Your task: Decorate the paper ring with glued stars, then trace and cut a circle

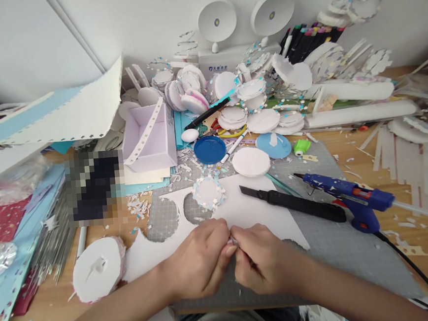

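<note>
My left hand [203,258] and my right hand [260,258] meet over the front of the grey cutting mat [319,271]. Both are closed, fingertips pinched together around something small and pale that is mostly hidden. Just beyond them lies a white sheet of foam or card [239,198] with rounded cut-outs. On it rests a white disc ringed with small pale-blue and white pieces [208,192]. A black utility knife [295,204] with its blade out lies to the right of the disc. Left of my left hand is a thick white foam disc [99,269] with a torn middle.
A blue glue gun [344,190] with a cord lies at right. Behind stand a lilac box [148,136], a blue lid [209,149], a white oval disc [251,161] and piled foam discs. Wires [54,247] and papers fill the left side; scraps litter the table.
</note>
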A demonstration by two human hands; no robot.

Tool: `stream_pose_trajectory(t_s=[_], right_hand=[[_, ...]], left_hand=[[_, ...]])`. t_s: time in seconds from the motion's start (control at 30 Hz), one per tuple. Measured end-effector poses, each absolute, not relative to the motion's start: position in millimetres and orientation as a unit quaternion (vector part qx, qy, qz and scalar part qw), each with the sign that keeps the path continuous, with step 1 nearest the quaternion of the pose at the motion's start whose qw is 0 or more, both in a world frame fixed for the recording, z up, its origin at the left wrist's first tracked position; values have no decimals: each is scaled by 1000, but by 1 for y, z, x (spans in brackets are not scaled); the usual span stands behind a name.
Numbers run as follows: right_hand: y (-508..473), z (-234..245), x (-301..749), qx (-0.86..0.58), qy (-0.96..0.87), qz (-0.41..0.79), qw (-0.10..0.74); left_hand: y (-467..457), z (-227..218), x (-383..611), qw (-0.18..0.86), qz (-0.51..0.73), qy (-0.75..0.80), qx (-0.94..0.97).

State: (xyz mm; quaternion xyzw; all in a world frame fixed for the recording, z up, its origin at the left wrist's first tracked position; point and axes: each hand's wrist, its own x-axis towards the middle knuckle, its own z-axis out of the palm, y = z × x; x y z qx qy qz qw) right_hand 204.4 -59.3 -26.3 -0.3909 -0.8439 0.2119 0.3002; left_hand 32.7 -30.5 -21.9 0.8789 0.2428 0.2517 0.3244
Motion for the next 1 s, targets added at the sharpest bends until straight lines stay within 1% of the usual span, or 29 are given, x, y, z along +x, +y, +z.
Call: stream_pose_trajectory(t_s=[0.07,0.13,0.3,0.4,0.47,0.6,0.7,0.8,0.9,1.0], right_hand=[[-60,-29,204,-399,-840,203,305],[-60,-29,204,-400,-836,218,305],[-55,-22,207,-393,-800,342,298],[-52,-17,209,-381,-780,391,306],[-51,-17,210,-375,-788,374,315],[-50,-20,211,-389,-825,277,302],[-50,-24,209,-386,-850,235,272],[-52,-29,207,-397,-856,200,264],[-55,-32,207,-408,-852,186,269],[-56,-30,207,-416,-843,212,268]], left_hand=[[-31,-21,32,328,236,244,882],[-31,-20,31,360,219,247,873],[-32,-11,31,475,177,289,812],[-32,-6,33,524,191,314,768],[-32,-3,35,554,200,316,744],[-29,-2,37,599,197,311,711],[-29,-3,37,607,199,316,701],[-29,-4,38,601,202,308,709],[-29,-5,38,592,194,303,721],[-29,-5,38,590,174,300,729]])
